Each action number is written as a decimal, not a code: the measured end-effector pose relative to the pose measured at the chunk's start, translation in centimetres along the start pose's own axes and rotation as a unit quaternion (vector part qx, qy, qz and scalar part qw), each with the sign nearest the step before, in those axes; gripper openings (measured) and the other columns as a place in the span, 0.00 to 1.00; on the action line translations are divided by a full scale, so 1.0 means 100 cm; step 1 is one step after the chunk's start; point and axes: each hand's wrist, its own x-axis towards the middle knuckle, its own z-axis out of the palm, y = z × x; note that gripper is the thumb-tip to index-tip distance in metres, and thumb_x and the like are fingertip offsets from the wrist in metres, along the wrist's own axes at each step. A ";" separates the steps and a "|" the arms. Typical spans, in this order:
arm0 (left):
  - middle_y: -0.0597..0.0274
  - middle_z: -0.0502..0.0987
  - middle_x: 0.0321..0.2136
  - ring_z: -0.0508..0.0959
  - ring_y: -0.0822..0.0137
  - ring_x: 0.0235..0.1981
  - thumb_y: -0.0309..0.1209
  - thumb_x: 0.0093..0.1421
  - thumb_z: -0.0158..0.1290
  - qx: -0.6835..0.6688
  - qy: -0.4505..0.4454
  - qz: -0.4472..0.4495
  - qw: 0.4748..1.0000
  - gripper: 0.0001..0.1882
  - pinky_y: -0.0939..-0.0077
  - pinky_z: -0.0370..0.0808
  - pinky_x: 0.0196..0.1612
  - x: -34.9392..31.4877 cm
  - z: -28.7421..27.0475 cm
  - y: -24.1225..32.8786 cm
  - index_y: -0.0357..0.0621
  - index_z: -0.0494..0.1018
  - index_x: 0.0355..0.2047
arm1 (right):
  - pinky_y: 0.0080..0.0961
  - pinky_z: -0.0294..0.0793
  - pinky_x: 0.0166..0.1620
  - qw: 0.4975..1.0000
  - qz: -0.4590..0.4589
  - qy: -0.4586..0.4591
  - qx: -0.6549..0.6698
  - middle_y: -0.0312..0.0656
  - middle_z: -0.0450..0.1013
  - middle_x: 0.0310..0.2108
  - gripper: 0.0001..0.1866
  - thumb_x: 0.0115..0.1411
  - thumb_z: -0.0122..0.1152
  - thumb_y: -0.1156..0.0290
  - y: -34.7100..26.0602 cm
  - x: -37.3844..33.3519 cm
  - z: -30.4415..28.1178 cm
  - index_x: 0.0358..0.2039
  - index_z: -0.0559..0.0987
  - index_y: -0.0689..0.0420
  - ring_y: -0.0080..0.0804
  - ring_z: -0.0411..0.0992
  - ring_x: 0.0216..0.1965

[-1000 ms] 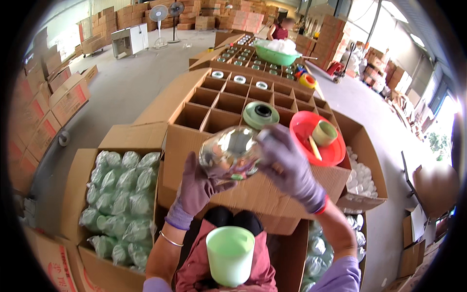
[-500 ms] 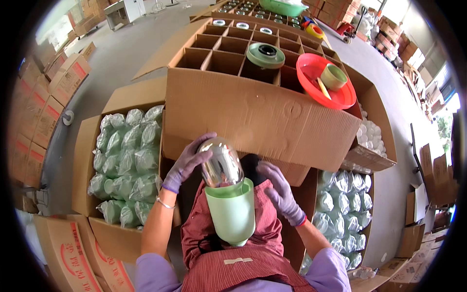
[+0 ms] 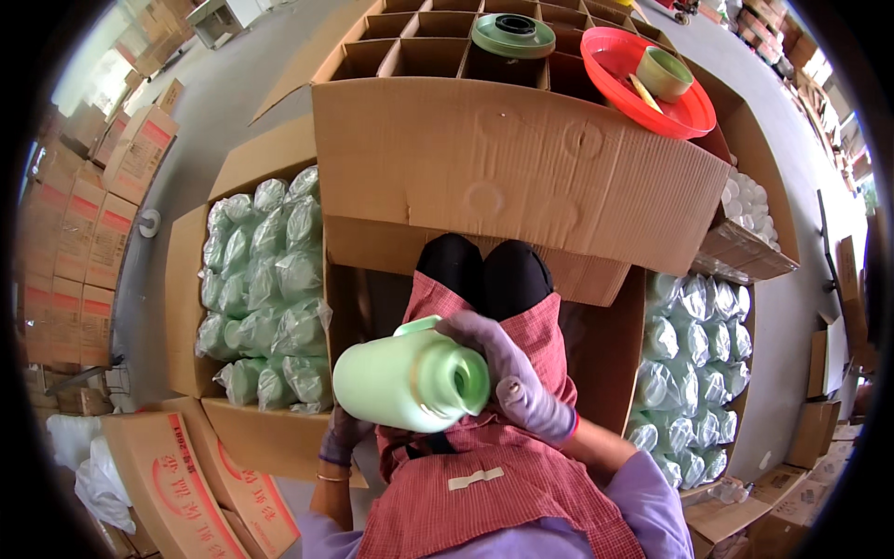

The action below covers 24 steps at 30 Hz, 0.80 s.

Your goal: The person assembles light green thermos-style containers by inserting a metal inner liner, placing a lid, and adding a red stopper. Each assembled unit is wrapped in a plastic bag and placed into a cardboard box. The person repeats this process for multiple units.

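Note:
A pale green vacuum flask [image 3: 391, 377] lies tilted on its side above my lap, its open mouth facing right and toward me. My left hand [image 3: 345, 438], in a purple-grey glove, holds the flask from beneath near its base; the fingers are hidden behind the body. My right hand [image 3: 512, 377], gloved alike, has its fingers closed against the neck by the handle [image 3: 417, 325]. Only a dark hole with a rim shows inside the mouth. No silver glass liner is visible outside the flask.
Ahead stands a divided carton [image 3: 503, 168] bearing green round lids [image 3: 512, 35] and a red basin [image 3: 619, 79] with a green cup [image 3: 665, 74]. Cartons of plastic-wrapped green flasks flank me, left [image 3: 270, 279] and right [image 3: 694, 373]. White caps [image 3: 748, 207] fill a box at right.
The green flask has turned from upside down to lying on its side, mouth rightward. The silver liner is out of sight. My left hand dropped beneath the flask; my right closed on its neck.

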 end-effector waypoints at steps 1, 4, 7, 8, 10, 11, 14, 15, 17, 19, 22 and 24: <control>0.53 0.77 0.51 0.77 0.58 0.51 0.25 0.49 0.67 -0.022 -0.013 -0.004 1.000 0.31 0.63 0.73 0.55 0.001 -0.002 -0.008 0.41 0.72 0.55 | 0.34 0.53 0.68 0.996 -0.003 -0.038 0.076 0.46 0.57 0.65 0.56 0.52 0.69 0.42 0.000 0.012 -0.004 0.68 0.51 0.63 0.37 0.55 0.67; 0.53 0.77 0.50 0.78 0.58 0.51 0.26 0.49 0.66 -0.071 -0.045 -0.029 0.996 0.30 0.63 0.74 0.54 0.023 -0.007 0.000 0.41 0.72 0.54 | 0.33 0.51 0.69 0.973 -0.036 -0.153 -0.168 0.47 0.55 0.66 0.56 0.49 0.77 0.61 0.001 0.034 -0.012 0.69 0.50 0.62 0.38 0.54 0.68; 0.54 0.77 0.49 0.78 0.58 0.50 0.28 0.50 0.66 -0.123 -0.052 -0.067 0.989 0.29 0.63 0.74 0.53 0.042 -0.005 0.016 0.41 0.72 0.53 | 0.34 0.55 0.67 0.952 -0.057 -0.148 -0.261 0.49 0.58 0.64 0.50 0.53 0.73 0.64 0.007 0.042 -0.006 0.69 0.52 0.62 0.40 0.57 0.67; 0.54 0.78 0.49 0.78 0.58 0.49 0.28 0.50 0.66 -0.140 -0.051 -0.080 0.986 0.28 0.63 0.74 0.52 0.048 -0.002 0.021 0.41 0.72 0.53 | 0.34 0.55 0.67 0.958 -0.062 -0.132 -0.246 0.49 0.58 0.64 0.50 0.53 0.72 0.64 0.006 0.042 -0.004 0.69 0.52 0.62 0.40 0.57 0.66; 0.54 0.78 0.49 0.78 0.58 0.49 0.29 0.51 0.65 -0.170 -0.051 -0.101 0.979 0.28 0.63 0.74 0.51 0.057 0.001 0.029 0.41 0.73 0.53 | 0.35 0.56 0.67 0.969 -0.071 -0.098 -0.217 0.49 0.59 0.63 0.49 0.54 0.71 0.64 0.003 0.043 0.000 0.69 0.52 0.62 0.40 0.58 0.66; 0.54 0.78 0.49 0.78 0.58 0.49 0.30 0.51 0.65 -0.182 -0.049 -0.110 0.976 0.27 0.63 0.75 0.51 0.061 0.003 0.032 0.42 0.73 0.52 | 0.35 0.56 0.67 0.971 -0.078 -0.092 -0.205 0.49 0.59 0.63 0.48 0.54 0.71 0.64 0.004 0.043 0.002 0.69 0.53 0.62 0.40 0.58 0.66; 0.54 0.78 0.48 0.78 0.58 0.48 0.31 0.51 0.65 -0.219 -0.041 -0.131 0.966 0.26 0.63 0.75 0.50 0.073 0.009 0.043 0.42 0.73 0.52 | 0.35 0.58 0.66 0.962 -0.117 -0.077 -0.235 0.51 0.59 0.62 0.47 0.54 0.71 0.65 0.002 0.045 0.003 0.68 0.53 0.62 0.42 0.59 0.65; 0.54 0.78 0.48 0.78 0.58 0.48 0.32 0.51 0.64 -0.223 -0.038 -0.134 0.965 0.26 0.63 0.75 0.49 0.078 0.008 0.048 0.42 0.73 0.51 | 0.35 0.58 0.65 0.945 -0.142 -0.074 -0.286 0.51 0.59 0.62 0.47 0.55 0.71 0.65 -0.002 0.046 0.003 0.68 0.54 0.62 0.43 0.59 0.65; 0.54 0.78 0.47 0.79 0.59 0.47 0.33 0.52 0.64 -0.212 -0.037 -0.134 0.967 0.25 0.64 0.75 0.48 0.094 -0.001 0.062 0.42 0.73 0.51 | 0.36 0.59 0.65 0.919 -0.177 -0.053 -0.348 0.52 0.58 0.62 0.46 0.55 0.71 0.64 -0.007 0.041 -0.004 0.68 0.55 0.63 0.46 0.58 0.64; 0.54 0.78 0.47 0.79 0.59 0.46 0.33 0.52 0.64 -0.138 -0.053 -0.125 0.981 0.25 0.64 0.76 0.48 0.118 -0.032 0.088 0.42 0.73 0.50 | 0.37 0.59 0.65 0.906 -0.200 -0.025 -0.373 0.54 0.57 0.63 0.45 0.55 0.71 0.64 -0.011 0.027 -0.019 0.67 0.56 0.63 0.48 0.58 0.64; 0.54 0.78 0.46 0.79 0.59 0.46 0.35 0.53 0.63 0.086 -0.122 -0.089 0.985 0.24 0.64 0.76 0.46 0.175 -0.081 0.151 0.43 0.74 0.50 | 0.38 0.64 0.62 0.837 -0.141 0.006 -0.529 0.56 0.59 0.59 0.40 0.53 0.70 0.65 -0.005 -0.018 -0.047 0.62 0.61 0.64 0.51 0.61 0.61; 0.54 0.79 0.46 0.79 0.59 0.45 0.36 0.53 0.63 0.262 -0.175 0.026 0.949 0.24 0.64 0.76 0.45 0.209 -0.083 0.192 0.43 0.74 0.49 | 0.37 0.68 0.58 0.785 -0.062 -0.071 -0.612 0.52 0.65 0.53 0.29 0.54 0.68 0.65 -0.006 -0.035 -0.073 0.53 0.70 0.61 0.48 0.66 0.56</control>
